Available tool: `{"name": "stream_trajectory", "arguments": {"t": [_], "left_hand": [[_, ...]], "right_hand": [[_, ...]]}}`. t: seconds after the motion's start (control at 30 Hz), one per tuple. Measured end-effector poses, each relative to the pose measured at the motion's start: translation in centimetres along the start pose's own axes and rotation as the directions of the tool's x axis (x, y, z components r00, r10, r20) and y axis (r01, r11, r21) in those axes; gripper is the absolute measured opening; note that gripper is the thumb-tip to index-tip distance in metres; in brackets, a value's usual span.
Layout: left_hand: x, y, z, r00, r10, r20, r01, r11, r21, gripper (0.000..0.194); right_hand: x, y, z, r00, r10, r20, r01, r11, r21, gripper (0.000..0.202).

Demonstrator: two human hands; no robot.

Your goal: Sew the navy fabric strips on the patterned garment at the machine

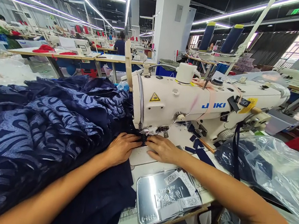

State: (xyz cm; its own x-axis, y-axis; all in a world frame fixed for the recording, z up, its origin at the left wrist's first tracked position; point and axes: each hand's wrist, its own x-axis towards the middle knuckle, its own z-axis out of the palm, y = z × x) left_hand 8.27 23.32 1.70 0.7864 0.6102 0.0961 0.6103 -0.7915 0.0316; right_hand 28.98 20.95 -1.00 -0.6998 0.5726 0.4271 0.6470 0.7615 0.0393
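Navy lace fabric (65,116) with a pale blue pattern is heaped left of a white sewing machine (164,95), and plain navy cloth hangs over the table's front edge. My left hand (122,148) rests on the fabric, its fingers closed together on the edge beside the needle area. From the other side my right hand (163,149) meets it, fingertips closed on the same small dark bit of fabric under the machine head. The needle and the exact grip of the fingertips are hidden. In front of my right hand, a metal tin lid (150,198) holds several printed labels (180,191).
Navy scraps (198,146) lie behind my right forearm. A clear plastic bag (272,169) with dark contents is at the right. Two navy thread cones (232,38) stand above the machine. Other sewing tables (91,58) and people are farther back.
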Motion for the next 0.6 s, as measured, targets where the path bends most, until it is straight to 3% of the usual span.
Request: {"name": "stream_trajectory", "arguments": {"t": [0.2,0.27,0.43,0.6], "left_hand": [[0.8,-0.7,-0.1,1.000,-0.007,-0.015,0.006,1.000,-0.019,0.053],[1.1,-0.9,0.0,1.000,-0.018,-0.020,0.018,1.000,-0.018,0.053],[1.4,-1.3,0.6,0.995,-0.010,-0.099,0.014,0.999,0.035,0.046],[0.6,-0.3,1.0,0.968,0.042,-0.247,0.014,0.975,0.223,0.022]], "right_hand": [[0.0,1.2,0.2,0.996,0.088,0.012,-0.089,0.985,0.150,0.023],[0.5,1.7,0.6,0.984,0.176,0.027,-0.177,0.961,0.213,0.020],[2.7,2.3,2.1,0.872,0.481,0.095,-0.490,0.849,0.200,0.027],[3.3,1.9,1.7,0.872,0.476,0.118,-0.488,0.865,0.117,0.025]]}}
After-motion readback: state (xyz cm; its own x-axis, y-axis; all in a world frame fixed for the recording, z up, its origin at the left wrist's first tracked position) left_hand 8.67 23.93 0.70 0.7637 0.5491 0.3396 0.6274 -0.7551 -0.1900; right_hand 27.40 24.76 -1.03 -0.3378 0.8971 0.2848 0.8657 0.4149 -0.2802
